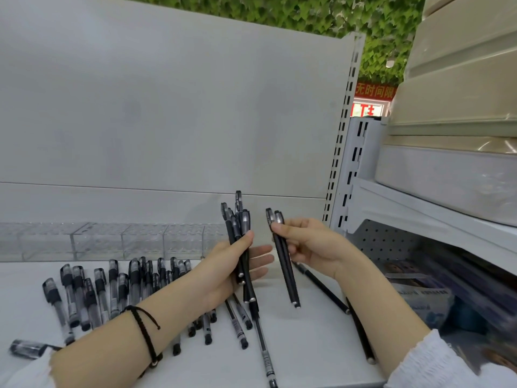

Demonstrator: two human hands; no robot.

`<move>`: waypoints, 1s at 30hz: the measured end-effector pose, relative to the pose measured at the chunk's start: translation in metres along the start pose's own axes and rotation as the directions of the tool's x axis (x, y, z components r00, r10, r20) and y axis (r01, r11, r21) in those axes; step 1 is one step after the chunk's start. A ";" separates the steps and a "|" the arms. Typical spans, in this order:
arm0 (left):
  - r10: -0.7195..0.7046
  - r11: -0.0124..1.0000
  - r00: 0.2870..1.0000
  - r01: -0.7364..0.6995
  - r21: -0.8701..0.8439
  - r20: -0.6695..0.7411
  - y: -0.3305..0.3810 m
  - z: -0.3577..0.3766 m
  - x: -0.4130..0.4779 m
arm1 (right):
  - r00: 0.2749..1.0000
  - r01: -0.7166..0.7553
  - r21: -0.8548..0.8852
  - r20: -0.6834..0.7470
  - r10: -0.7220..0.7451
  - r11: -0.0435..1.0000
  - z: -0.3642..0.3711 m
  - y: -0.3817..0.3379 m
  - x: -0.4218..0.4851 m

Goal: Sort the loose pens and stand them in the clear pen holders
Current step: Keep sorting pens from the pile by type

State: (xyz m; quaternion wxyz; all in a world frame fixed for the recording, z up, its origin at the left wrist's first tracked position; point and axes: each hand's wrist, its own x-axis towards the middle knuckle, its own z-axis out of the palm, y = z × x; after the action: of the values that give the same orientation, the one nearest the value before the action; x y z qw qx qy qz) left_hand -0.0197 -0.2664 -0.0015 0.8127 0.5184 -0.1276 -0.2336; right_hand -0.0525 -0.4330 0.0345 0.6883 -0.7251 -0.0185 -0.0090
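A person's left hand (221, 273) gripped a bundle of black pens (237, 224) upright above a white store shelf (305, 348), thumb pressed across the barrels and fingers curled behind them. The bundle appeared to number five or six, though overlapping caps made the count uncertain. The right hand (313, 245), just beside it, pinched two more black pens (288, 278) between thumb and curled fingers, caps up and silver-tipped ends hanging down clear of the shelf. A row of clear pen holders (140, 240) stood at the back of the shelf on the left, against the grey back panel (167, 107), with no pens visible in them. In front of the holders lay a loose spread of clear-barrelled pens (112, 287) with black grips and caps, most pointing roughly front to back and partly hidden by the left forearm. A few slimmer clear pens (264, 351) lay beneath the left hand, and one capped pen (25, 349) rested apart at the near left edge. Two black pens (324, 289) lay on the shelf under the right wrist and forearm. A black braided bracelet (145, 329) circled the left wrist, and a white sleeve (447, 365) covered the right forearm. Stacked pale plastic bins (458, 93) filled the neighbouring shelving on the right, past a slotted upright (344, 130).
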 end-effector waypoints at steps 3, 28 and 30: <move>-0.055 0.997 0.986 0.046 0.062 0.157 0.000 0.006 -0.009 | 0.999 0.041 0.023 -0.023 -0.041 0.999 -0.002 0.001 0.001; -0.048 0.984 0.981 0.015 0.177 0.188 -0.007 0.002 -0.002 | 0.918 -0.396 -0.910 -0.387 0.085 0.123 -0.058 0.008 -0.050; -0.048 0.984 0.982 0.015 0.176 0.182 -0.007 0.001 -0.002 | 0.911 -0.413 -0.897 -0.405 0.082 0.156 -0.061 0.013 -0.048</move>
State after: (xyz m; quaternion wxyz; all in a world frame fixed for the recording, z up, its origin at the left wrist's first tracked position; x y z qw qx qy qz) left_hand -0.0237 -0.2688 -0.0073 0.7449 0.5653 -0.2147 -0.2818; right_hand -0.0995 -0.4951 0.0231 0.0639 -0.9772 0.2024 0.0000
